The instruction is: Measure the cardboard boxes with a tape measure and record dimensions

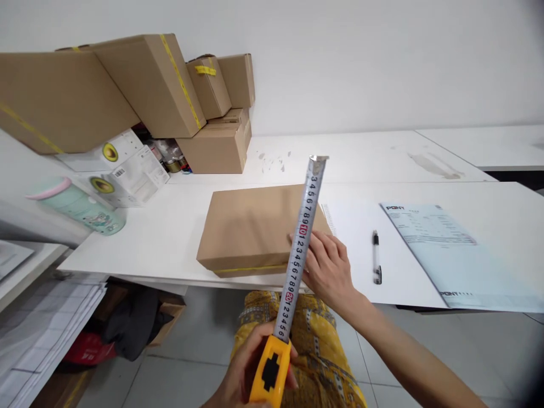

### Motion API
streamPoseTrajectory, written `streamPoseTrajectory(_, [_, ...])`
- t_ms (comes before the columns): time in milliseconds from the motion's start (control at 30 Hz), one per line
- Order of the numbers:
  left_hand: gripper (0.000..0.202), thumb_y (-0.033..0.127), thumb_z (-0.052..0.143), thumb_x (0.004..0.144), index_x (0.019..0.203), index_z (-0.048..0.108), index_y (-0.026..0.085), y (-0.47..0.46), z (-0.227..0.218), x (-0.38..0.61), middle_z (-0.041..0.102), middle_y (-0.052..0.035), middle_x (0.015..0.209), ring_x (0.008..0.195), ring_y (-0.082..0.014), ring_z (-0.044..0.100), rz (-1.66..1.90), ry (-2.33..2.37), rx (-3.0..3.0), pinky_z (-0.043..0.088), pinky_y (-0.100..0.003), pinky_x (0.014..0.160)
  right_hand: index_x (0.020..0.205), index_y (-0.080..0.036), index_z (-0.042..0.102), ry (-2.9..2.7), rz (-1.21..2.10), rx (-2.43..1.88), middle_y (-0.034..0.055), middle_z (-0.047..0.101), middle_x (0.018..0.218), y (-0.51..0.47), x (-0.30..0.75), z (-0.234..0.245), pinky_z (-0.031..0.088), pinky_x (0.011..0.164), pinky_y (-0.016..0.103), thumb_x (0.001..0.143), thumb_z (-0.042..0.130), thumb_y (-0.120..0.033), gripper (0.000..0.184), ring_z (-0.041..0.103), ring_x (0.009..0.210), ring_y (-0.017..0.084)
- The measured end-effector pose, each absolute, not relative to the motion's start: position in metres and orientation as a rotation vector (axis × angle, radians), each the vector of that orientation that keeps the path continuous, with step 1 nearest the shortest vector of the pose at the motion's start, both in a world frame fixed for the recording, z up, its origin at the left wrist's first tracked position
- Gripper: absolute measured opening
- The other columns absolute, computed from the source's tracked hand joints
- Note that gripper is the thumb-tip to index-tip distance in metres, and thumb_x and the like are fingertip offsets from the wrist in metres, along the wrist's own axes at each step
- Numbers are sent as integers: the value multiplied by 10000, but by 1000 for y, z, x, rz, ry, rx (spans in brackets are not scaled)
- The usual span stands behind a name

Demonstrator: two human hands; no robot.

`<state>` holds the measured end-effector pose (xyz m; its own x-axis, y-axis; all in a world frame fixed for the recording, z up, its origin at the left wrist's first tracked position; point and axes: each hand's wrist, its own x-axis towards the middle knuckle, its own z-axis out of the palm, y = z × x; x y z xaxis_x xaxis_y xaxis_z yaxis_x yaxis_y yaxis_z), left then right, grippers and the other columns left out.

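A yellow tape measure (272, 368) is gripped in my left hand (244, 362) at the bottom middle of the view. Its metal blade reaches up and away past the 26 mark, with the hooked end in the air over the far side of a brown cardboard box (250, 226). The box lies flat near the table's front edge, a yellow strip along its front side. My right hand (327, 263) rests at the box's right end, behind the blade. Its fingers are bent and touch the box; the blade hides the fingertips.
Brown cardboard boxes (148, 85) and white avocado-print boxes (127, 164) are stacked at the back left, near a mint tumbler (80, 207). To the right lie a pen (376, 255) and a pale blue folder (450, 249) on the white table (357, 164).
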<state>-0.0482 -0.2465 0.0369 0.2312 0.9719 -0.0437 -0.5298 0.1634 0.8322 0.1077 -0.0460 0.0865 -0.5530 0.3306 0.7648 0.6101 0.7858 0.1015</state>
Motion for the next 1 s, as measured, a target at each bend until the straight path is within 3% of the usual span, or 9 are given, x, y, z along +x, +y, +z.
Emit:
streamPoseTrajectory(67, [820, 576, 849, 695, 1388, 542, 264, -249, 32, -50, 615, -132, 1204, 883, -215, 629, 1123, 739, 802, 496, -344, 810, 1392, -217, 561, -2199, -250, -697, 122, 700, 1277, -47, 112, 82, 414, 1004, 434, 958, 602, -238, 436, 575, 1212, 278])
streamPoseTrajectory(167, [849, 502, 862, 692, 1435, 514, 284, -256, 30, -56, 619, -124, 1235, 996, -269, 635, 1005, 878, 837, 502, -391, 882, 1306, -278, 625, -1947, 270, -848, 99, 714, 1185, -38, 131, 93, 503, 899, 444, 1026, 450, -297, 330, 639, 1112, 264])
streamPoseTrajectory(300, [802, 303, 873, 670, 1416, 580, 308, -262, 36, -62, 610, -108, 1330, 1228, -351, 560, 944, 1121, 938, 458, -433, 1028, 1194, -257, 700, -1386, 682, -973, 75, 670, 841, -18, 167, 115, 537, 660, 377, 1048, 227, -554, 577, 649, 728, 206])
streamPoseTrajectory(400, [792, 211, 868, 642, 1382, 620, 347, -260, 37, -62, 625, -67, 1342, 1250, -355, 550, 831, 1243, 1027, 443, -428, 1058, 1011, -241, 760, -1248, 795, -912, 21, 569, 656, -14, 188, 123, 446, 484, 309, 994, 432, -600, 486, 509, 516, 143])
streamPoseTrajectory(500, [774, 256, 861, 649, 1378, 612, 337, -255, 34, -60, 648, -71, 1298, 1183, -349, 593, 746, 1195, 1105, 471, -421, 1021, 864, -242, 773, -1173, 839, -909, -12, 524, 571, -24, 201, 121, 372, 400, 267, 904, 663, -528, 309, 447, 450, 108])
streamPoseTrajectory(700, [1151, 299, 845, 653, 1615, 214, 278, -242, 31, -44, 596, -138, 1331, 1228, -327, 595, 862, 1105, 1014, 432, -439, 1072, 927, -255, 793, -1366, 1102, -886, 6, 673, 683, -73, 205, 98, 473, 412, 231, 919, 697, -361, 142, 563, 488, 101])
streamPoseTrajectory(767, [1229, 251, 852, 605, 1622, 164, 289, -237, 34, -35, 583, -130, 1343, 1206, -319, 607, 877, 1140, 1022, 451, -430, 1052, 987, -277, 783, -1496, 1249, -806, 1, 695, 718, -93, 199, 91, 484, 420, 232, 945, 659, -302, 133, 578, 501, 103])
streamPoseTrajectory(900, [1151, 176, 842, 608, 1595, 268, 317, -229, 47, -25, 571, -117, 1397, 1260, -337, 588, 990, 1248, 1096, 448, -436, 1080, 1169, -283, 712, -1781, 1210, -730, 2, 707, 763, -115, 192, 83, 522, 523, 273, 964, 610, -274, 229, 637, 601, 137])
streamPoseTrajectory(1000, [1009, 213, 896, 610, 1509, 451, 326, -232, 71, -41, 580, -92, 1435, 1362, -377, 515, 1122, 1206, 982, 437, -454, 1125, 943, -243, 685, -1758, 952, -978, -8, 665, 682, -97, 203, 80, 484, 536, 277, 984, 570, -323, 146, 618, 580, 141])
